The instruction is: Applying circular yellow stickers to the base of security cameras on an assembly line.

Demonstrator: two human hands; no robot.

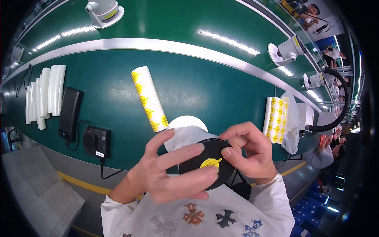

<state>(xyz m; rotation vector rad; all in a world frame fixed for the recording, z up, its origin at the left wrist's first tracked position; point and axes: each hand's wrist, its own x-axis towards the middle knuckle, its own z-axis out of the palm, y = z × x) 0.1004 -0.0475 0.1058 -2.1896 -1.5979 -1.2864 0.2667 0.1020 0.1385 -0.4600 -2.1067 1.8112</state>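
A white camera (173, 143) with a round white base stands at the bench's near edge, its round black front (221, 177) turned toward me. On that front sits a round yellow sticker (209, 163) with a small tab. My right hand (250, 152) pinches the upper right rim of the black front between thumb and bent forefinger. My left hand (169, 170) is spread across the left side of the front, fingers stretched out and partly covering the sticker; whether they press on it I cannot tell. Just beyond lies a rolled sheet of yellow stickers (152, 96).
At left are several white rolls (45, 93), a black power bank (71, 112) and a cabled black box (97, 141). Another sticker sheet (276, 118) lies at right beside a plastic bag (291, 126) and a black flexible tube (341, 114). Similar cameras (290, 49) stand beyond the pale rail.
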